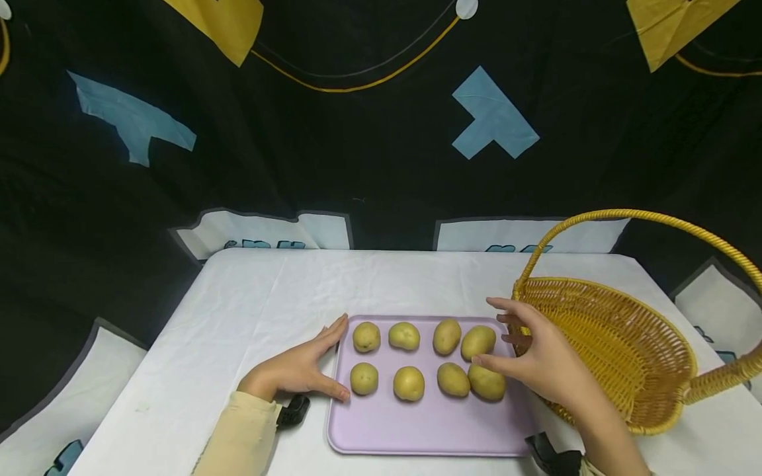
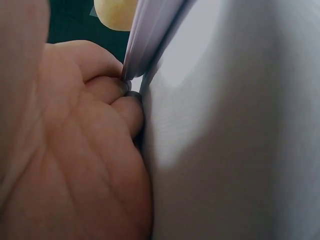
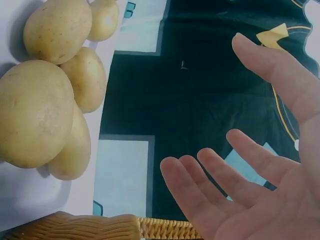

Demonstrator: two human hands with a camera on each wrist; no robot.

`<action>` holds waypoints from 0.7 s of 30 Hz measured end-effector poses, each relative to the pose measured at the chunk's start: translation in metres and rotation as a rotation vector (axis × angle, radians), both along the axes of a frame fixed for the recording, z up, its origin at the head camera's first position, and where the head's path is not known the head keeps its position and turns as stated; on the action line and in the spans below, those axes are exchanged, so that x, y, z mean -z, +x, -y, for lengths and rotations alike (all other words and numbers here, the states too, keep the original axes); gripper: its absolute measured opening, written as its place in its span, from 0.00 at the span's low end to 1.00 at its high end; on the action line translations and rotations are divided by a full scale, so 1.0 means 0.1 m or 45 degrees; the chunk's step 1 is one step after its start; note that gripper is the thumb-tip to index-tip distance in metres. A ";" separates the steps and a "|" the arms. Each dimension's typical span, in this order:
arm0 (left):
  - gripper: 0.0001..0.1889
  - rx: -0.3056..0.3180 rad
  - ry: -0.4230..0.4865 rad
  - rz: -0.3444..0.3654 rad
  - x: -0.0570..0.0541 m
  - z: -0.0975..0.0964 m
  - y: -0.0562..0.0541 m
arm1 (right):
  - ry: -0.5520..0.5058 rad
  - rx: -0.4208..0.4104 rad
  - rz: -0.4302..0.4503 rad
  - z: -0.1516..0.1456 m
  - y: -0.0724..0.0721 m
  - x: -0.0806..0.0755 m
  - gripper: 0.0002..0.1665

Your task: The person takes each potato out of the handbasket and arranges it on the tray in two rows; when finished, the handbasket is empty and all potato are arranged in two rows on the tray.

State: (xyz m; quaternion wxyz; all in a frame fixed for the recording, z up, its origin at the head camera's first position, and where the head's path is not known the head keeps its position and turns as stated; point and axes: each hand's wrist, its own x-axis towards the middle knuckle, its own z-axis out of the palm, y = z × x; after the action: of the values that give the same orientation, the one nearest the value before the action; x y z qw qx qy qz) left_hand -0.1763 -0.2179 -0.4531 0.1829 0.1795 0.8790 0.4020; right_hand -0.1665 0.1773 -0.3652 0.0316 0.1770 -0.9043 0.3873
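Several yellow potatoes (image 1: 409, 383) lie in two rows on a pale purple tray (image 1: 417, 430). At the tray's left edge rests my left hand (image 1: 303, 363), thumb and fingers spread along the rim. In the left wrist view its fingertips touch the side of the tray (image 2: 150, 35). My right hand (image 1: 544, 357) hovers over the tray's right side with fingers parted and holds nothing. Its thumb is nearest the right-hand potatoes (image 1: 487, 382); whether it touches one in the head view is unclear. The right wrist view shows an empty palm (image 3: 260, 210) beside the potatoes (image 3: 35, 115).
A yellow wicker basket (image 1: 619, 317) with a tall arched handle (image 1: 643, 213) stands right of the tray, close by the right hand. A white cloth (image 1: 196, 370) covers the table. Behind hangs a dark printed curtain (image 1: 357, 152).
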 end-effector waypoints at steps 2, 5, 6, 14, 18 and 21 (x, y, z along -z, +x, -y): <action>0.71 0.002 0.006 -0.003 0.00 0.00 0.00 | -0.014 -0.015 -0.001 0.00 -0.01 0.00 0.51; 0.72 0.005 0.018 -0.002 0.00 0.01 -0.01 | -0.009 -0.021 0.015 -0.01 -0.02 0.00 0.51; 0.72 0.007 0.018 -0.002 0.00 0.01 -0.01 | -0.012 -0.022 0.024 -0.01 -0.02 0.00 0.51; 0.73 0.029 0.024 -0.008 0.02 0.01 -0.02 | -0.054 -0.001 0.023 -0.08 -0.02 -0.01 0.49; 0.73 0.029 0.033 -0.004 0.01 0.02 -0.02 | -0.026 0.011 0.010 -0.09 -0.03 -0.02 0.49; 0.73 0.026 0.031 0.000 0.02 0.02 -0.01 | -0.008 0.014 0.010 -0.09 -0.03 -0.02 0.48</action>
State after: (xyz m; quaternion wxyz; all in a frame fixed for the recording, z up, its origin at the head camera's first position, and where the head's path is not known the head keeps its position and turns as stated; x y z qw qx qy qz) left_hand -0.1778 -0.2202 -0.4550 0.1849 0.1906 0.8722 0.4108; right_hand -0.1690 0.1862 -0.3628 0.0308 0.1703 -0.9041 0.3908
